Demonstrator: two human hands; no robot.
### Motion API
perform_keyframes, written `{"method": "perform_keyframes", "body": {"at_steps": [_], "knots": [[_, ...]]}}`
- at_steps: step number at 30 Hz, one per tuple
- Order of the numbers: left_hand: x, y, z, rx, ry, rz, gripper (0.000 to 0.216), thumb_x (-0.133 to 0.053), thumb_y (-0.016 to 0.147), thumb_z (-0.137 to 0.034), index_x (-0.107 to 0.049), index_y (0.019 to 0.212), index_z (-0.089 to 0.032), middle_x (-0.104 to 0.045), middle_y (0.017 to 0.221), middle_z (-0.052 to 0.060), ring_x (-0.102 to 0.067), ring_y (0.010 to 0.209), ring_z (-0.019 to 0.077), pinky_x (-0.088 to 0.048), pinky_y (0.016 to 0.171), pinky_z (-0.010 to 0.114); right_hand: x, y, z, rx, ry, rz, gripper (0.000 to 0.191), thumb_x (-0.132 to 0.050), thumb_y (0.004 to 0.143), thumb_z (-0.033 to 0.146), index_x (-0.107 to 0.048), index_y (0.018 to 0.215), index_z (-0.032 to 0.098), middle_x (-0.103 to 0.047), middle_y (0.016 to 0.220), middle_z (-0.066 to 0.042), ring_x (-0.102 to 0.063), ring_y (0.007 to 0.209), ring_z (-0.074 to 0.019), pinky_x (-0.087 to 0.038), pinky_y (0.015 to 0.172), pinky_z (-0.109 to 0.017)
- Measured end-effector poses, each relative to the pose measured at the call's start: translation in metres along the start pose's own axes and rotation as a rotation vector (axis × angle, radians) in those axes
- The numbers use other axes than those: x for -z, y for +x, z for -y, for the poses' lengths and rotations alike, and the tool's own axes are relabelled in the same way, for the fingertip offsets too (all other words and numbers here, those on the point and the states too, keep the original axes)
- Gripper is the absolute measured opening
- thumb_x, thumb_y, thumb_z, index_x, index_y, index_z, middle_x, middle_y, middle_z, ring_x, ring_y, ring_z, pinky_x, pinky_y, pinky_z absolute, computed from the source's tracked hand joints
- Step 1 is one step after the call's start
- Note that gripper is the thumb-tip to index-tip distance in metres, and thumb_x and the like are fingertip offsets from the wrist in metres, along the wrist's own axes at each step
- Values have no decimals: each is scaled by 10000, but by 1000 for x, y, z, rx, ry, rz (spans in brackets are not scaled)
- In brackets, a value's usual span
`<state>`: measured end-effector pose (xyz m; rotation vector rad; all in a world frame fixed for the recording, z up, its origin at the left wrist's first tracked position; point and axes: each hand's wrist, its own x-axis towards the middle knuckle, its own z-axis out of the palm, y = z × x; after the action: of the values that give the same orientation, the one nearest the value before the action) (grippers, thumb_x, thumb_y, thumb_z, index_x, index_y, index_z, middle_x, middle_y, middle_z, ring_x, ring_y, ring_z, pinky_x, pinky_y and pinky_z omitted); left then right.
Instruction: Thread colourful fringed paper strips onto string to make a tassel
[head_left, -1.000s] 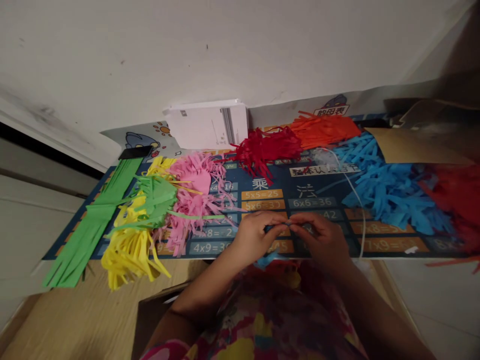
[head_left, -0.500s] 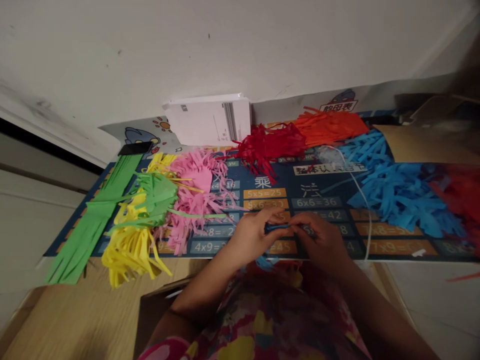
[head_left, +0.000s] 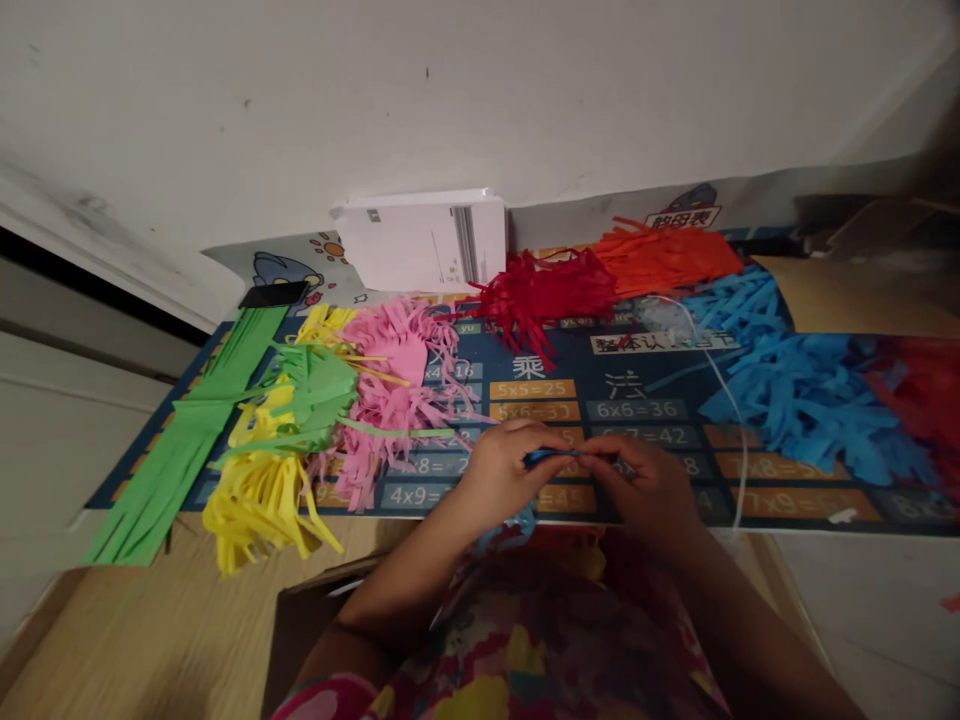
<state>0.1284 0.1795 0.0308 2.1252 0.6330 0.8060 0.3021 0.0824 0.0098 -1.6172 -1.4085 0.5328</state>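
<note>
Over the front edge of the table, my left hand [head_left: 510,468] is closed round a twisted strip of blue paper [head_left: 551,455]. The fingertips of my right hand [head_left: 637,475] pinch the same strip from the other side, close to my left fingertips. Loose blue fringe [head_left: 514,525] hangs below my left hand at the table edge. Nearest on the left lies pink fringed paper [head_left: 397,370], and on the right a heap of blue fringed paper [head_left: 810,400]. Much of the held strip is hidden by my fingers.
Yellow fringe [head_left: 259,510], green cut strips [head_left: 195,430] and a dark phone [head_left: 275,295] lie left on the printed mat [head_left: 532,410]. Red [head_left: 551,290] and orange fringes [head_left: 667,258] lie behind. A white box [head_left: 424,243] leans on the wall. A white cord [head_left: 724,385] crosses the right side.
Both hands stay on the blue strip with small finger shifts. The loose blue fringe below has swung to the left. The view has moved slightly.
</note>
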Motion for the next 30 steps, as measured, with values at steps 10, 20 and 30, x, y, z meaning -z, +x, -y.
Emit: {"method": "perform_keyframes", "body": {"at_steps": [10, 20, 30], "knots": [[-10, -2, 3, -206, 95, -146, 122, -656, 923, -272, -754, 873, -220, -786, 874, 52, -733, 836, 166, -560, 807, 293, -2, -2, -3, 26, -35, -60, 148, -615, 887, 358, -740, 890, 279, -764, 838, -17, -707, 772, -223, -551, 727, -349], [-8, -2, 6, 22, 88, -34, 81, -678, 870, -256, -698, 807, -209, -718, 770, 28, -673, 727, 169, -520, 686, 268, 26, 40, -5, 155, -125, 56, 187, -615, 907, 407, -737, 915, 266, -751, 894, -39, -689, 801, -225, -540, 738, -353], [3, -3, 5, 68, -165, -88, 76, -729, 847, -251, -762, 799, -202, -725, 764, 36, -677, 708, 147, -526, 668, 230, 113, 217, -104, -358, -873, -75, 194, -634, 880, 262, -772, 878, 126, -722, 962, -178, -674, 938, -265, -451, 794, -348]]}}
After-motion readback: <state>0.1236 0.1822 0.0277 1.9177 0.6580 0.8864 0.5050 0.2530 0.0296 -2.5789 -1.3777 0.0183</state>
